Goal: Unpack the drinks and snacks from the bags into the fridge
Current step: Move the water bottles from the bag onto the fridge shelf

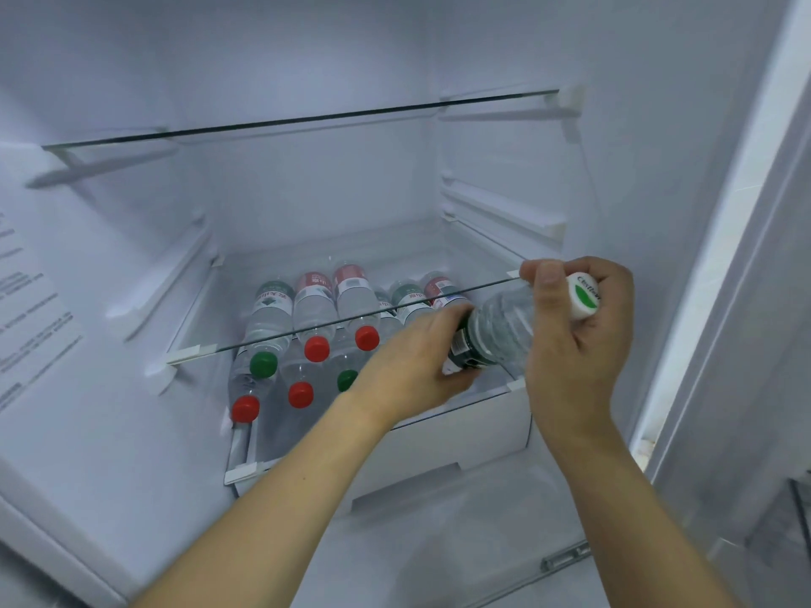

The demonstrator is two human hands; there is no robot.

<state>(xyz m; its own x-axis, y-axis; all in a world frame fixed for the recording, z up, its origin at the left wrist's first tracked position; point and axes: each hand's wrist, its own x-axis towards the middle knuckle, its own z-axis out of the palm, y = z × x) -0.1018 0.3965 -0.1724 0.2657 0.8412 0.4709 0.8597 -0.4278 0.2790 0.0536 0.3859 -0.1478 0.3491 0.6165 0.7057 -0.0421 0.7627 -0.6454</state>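
Both hands hold one water bottle (500, 331) at the right of the fridge (307, 190), level with the front edge of the middle glass shelf (351, 320).

The right hand (575, 335) has its fingers and thumb curled round the cap end, the white cap (584, 296) showing between them; the left hand (417, 366) wraps its fingers round the dark-labelled middle. The bottle lies nearly flat, cap pointing outward to the right. Below and behind it, on the lower shelf (245, 471), lying bottles (307, 340) with red and green caps are stacked side by side, caps toward the door opening. Higher up sits another glass shelf (307, 120); a printed sticker (30, 318) is on the left wall.
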